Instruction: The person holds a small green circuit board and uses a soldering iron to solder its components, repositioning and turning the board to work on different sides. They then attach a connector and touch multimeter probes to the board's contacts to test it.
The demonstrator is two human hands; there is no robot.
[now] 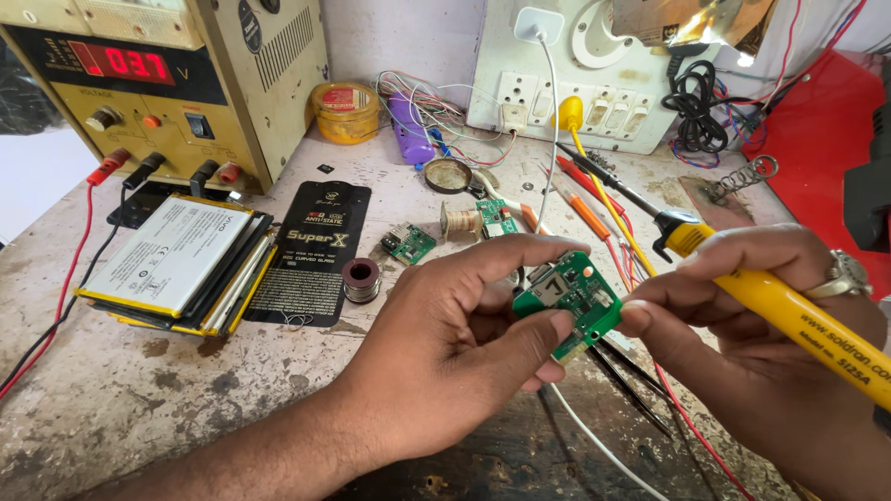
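My left hand (455, 334) pinches the small green circuit board (568, 299) steady, while my right hand (770, 315), just beside it, clasps the yellow soldering iron (789, 311) and braces the board's edge.

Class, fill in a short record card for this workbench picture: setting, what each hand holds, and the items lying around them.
Setting: worn grey workbench, seen from above
Left hand: pinches a small green circuit board between thumb and fingers
Right hand: holds a yellow soldering iron, fingertips touching the board's edge
Behind the hands: solder spool, second small green board, wire coil
Left side: stacked phone parts, power supply with red display
Back wall: white socket panel, yellow tin
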